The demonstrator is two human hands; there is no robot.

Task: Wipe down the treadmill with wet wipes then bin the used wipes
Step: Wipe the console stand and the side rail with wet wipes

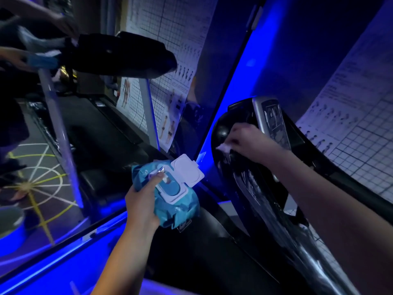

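My left hand (143,198) grips a blue pack of wet wipes (176,206) from below, thumb on its top; the pack's white flip lid (188,169) stands open. My right hand (247,141) holds a white wet wipe (223,148) bunched under its fingers and presses it on the black treadmill console (244,184), just left of the grey display panel (274,122). Wet streaks shine on the black console surface below the hand.
A mirror (85,124) on the left reflects the treadmill, its grey uprights and a person's hands. Blue light strips edge the mirror frame. Exercise charts (350,135) hang on the wall to the right. A round bin (10,222) shows at lower left in the reflection.
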